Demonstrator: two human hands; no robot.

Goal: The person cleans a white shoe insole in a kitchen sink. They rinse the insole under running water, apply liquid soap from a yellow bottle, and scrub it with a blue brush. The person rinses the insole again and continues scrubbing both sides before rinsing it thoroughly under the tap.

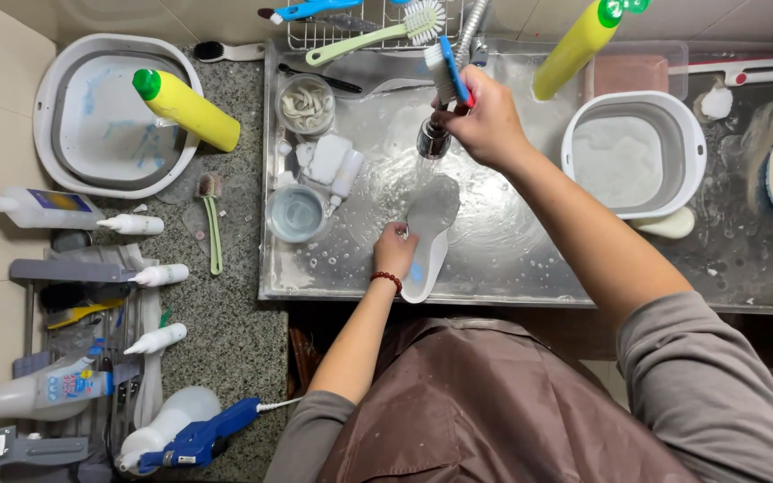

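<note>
Here, left hand [394, 250] grasping an insole [429, 234] in the sink [530, 259], right hand [487, 121] clenched on brush [448, 70] and sprayer [434, 136].

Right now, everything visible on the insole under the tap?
The insole is a flat, foot-shaped piece, grey-white, with a small blue mark near the end closest to the person. It looks like soft foam or fabric and is wet. It lies in the steel sink, its long axis running from the front rim toward the tap head, whose stream of water lands on its far end. The left hand grips its left edge; the right hand holds the tap head and a brush, not touching it.
</note>
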